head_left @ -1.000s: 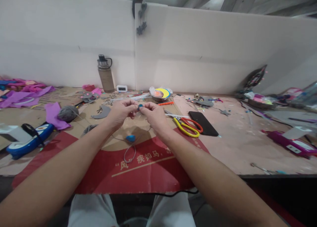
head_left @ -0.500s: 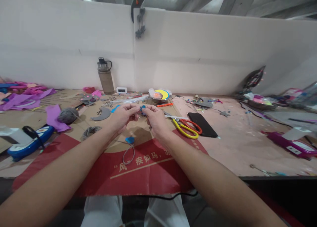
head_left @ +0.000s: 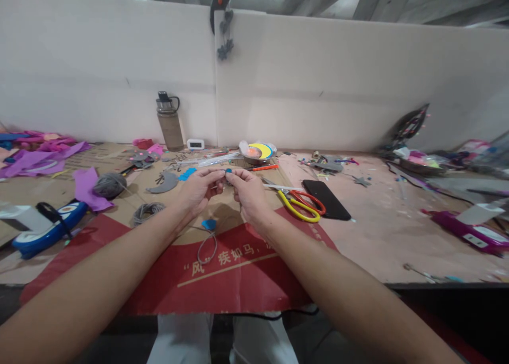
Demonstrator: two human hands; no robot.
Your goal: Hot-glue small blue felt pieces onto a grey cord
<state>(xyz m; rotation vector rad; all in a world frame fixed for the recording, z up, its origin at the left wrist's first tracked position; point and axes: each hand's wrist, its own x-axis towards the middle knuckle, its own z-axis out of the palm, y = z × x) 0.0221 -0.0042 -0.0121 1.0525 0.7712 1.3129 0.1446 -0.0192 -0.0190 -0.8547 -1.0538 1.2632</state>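
Both my hands meet above the cardboard sheet (head_left: pixel 238 279), fingertips pinched together. My left hand (head_left: pixel 198 188) and my right hand (head_left: pixel 247 190) are closed on a small blue bead (head_left: pixel 228 170) between them. A thin grey string (head_left: pixel 207 246) hangs from my hands down to the cardboard, where it forms a loop. A blue felt piece (head_left: pixel 208 224) lies on the cardboard below my hands, by the string.
Yellow and orange scissors (head_left: pixel 302 203) and a black phone (head_left: pixel 326 198) lie right of my hands. A grey yarn ball (head_left: pixel 107 184), purple felt (head_left: pixel 85 186) and a blue device (head_left: pixel 47 226) are left. A bottle (head_left: pixel 169 121) stands by the white wall.
My hands stayed pinched together on the bead and shifted only slightly. The camera view dipped a little.
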